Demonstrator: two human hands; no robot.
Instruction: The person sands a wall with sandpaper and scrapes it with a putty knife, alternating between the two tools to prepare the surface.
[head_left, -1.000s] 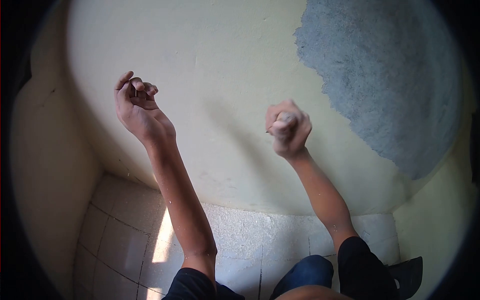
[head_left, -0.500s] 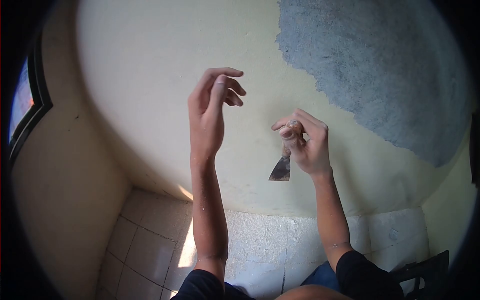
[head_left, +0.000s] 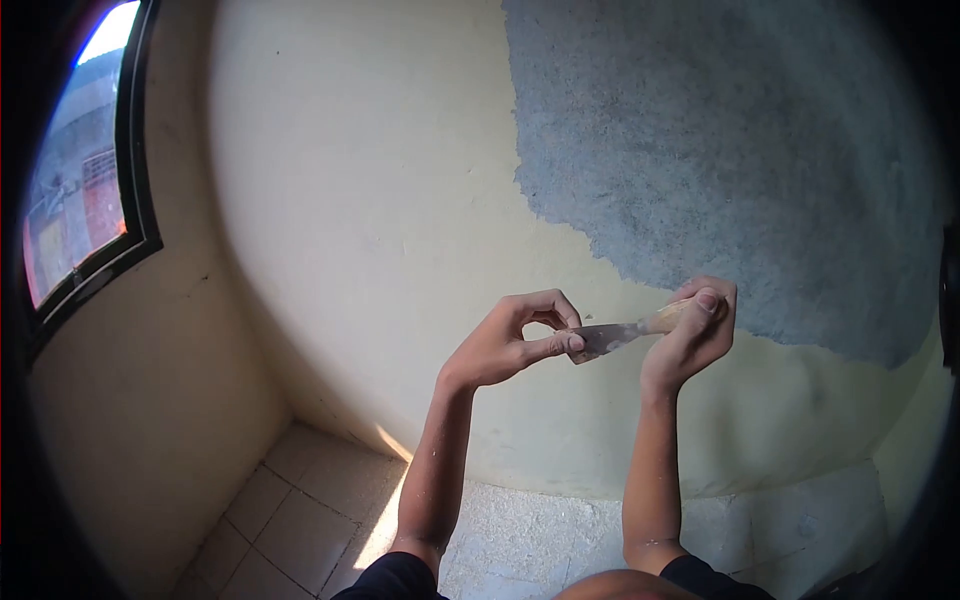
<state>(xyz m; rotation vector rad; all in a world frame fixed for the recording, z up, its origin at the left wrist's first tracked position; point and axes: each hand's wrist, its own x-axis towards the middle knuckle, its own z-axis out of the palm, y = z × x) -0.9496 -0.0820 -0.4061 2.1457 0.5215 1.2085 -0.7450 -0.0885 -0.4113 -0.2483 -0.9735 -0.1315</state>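
A scraper with a metal blade and a worn wooden handle lies roughly level across the middle of the view. My right hand is wrapped round its handle, the thumb on top. My left hand pinches the blade's far edge between thumb and fingers. Behind both hands stands a cream painted wall; its upper right part is a bare grey patch with a ragged edge. The right hand is in front of the lower edge of this patch.
A dark-framed window is at the upper left, in a side wall. Below is a tiled floor with a streak of sunlight, and pale crumbs are strewn along the wall's foot.
My left hand has come down and right and taken hold of the blade. The scraper has turned from pointing down to pointing left. The view has shifted, showing more of the window and grey patch.
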